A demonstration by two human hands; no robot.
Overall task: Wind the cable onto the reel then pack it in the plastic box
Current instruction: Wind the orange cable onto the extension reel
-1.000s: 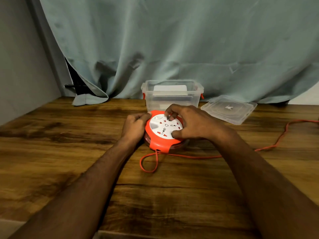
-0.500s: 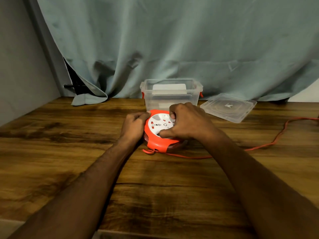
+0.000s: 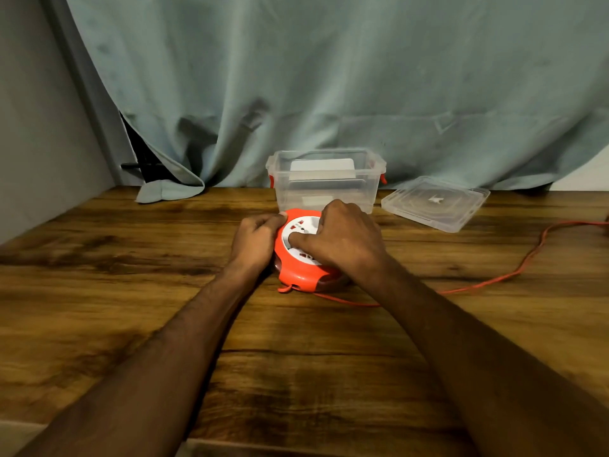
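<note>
An orange cable reel (image 3: 298,275) with a white socket face lies flat on the wooden table (image 3: 131,291). My left hand (image 3: 255,240) grips its left rim with curled fingers. My right hand (image 3: 339,237) covers the white face, fingers curled over the winding knob and thumb pressed on the face. The orange cable (image 3: 487,282) leaves the reel's front and trails right across the table to the right edge of view. Just behind the reel stands the clear plastic box (image 3: 326,183) with orange latches, lid off.
The box's clear lid (image 3: 435,202) lies flat to the right of the box. A grey-green curtain (image 3: 329,87) hangs behind the table, with a grey wall at the left. A white object shows through the box's back wall.
The loose cable loop in front of the reel has been drawn in to a small stub. My right hand has turned round on the reel's face. The cable at the right lies straighter.
</note>
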